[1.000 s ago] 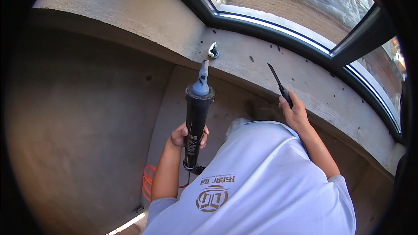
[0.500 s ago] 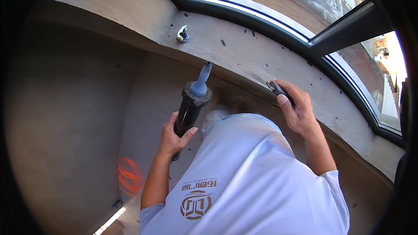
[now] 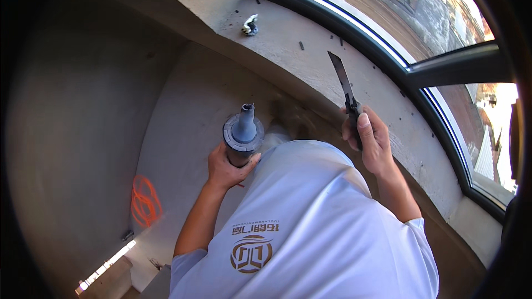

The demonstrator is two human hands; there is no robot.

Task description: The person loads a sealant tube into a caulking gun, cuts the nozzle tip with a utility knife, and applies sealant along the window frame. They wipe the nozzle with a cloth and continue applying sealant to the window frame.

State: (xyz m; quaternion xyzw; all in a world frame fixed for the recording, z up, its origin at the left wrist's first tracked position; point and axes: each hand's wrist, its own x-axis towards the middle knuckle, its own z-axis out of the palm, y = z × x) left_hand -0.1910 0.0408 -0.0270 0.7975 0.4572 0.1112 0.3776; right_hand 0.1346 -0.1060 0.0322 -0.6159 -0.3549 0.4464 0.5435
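Note:
My left hand point(image 3: 230, 167) is wrapped round the dark barrel of a caulking gun point(image 3: 242, 134). Its translucent bluish nozzle points up and away from me, with dark residue at the tip. Below the hand, the rest of the gun is hidden. In my right hand point(image 3: 372, 135) is a black utility knife point(image 3: 351, 105), thumb along the handle. The long blade is out and points up and slightly left, above the window sill. Nozzle and blade are well apart.
Ahead runs a grey sill point(image 3: 332, 77) with small dark scraps and a crumpled black-and-white wad point(image 3: 250, 25). Beyond it stands a dark window frame point(image 3: 382, 55). An orange coil of cord or hose point(image 3: 145, 202) lies on the floor at left, near the wall.
The knife has swung upright from the sill's edge, so its blade now shows fully. My left hand has tipped the caulking gun, and its nozzle has come nearer to me. The view has shifted.

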